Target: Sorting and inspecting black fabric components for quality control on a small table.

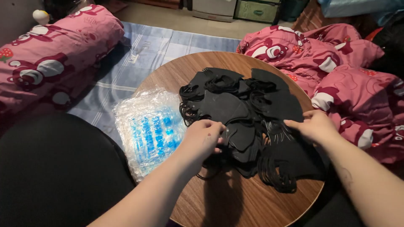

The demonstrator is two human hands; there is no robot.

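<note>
pink blanket roll (46, 63) far left | stack of clear plastic bags (149, 130) on left edge of round wooden counter (219, 201) | left hand (204, 138) grip pinching a black mask from the pile of black masks (248, 113) | right hand (313, 126) grip clenched on pile's right edge | pink quilt (345, 71) right

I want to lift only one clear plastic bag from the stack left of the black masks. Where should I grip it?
Pinch the near-left corner of the clear plastic bag stack, coming from the left. There it overhangs the round wooden table, so the edges are free, away from the black masks.
</note>
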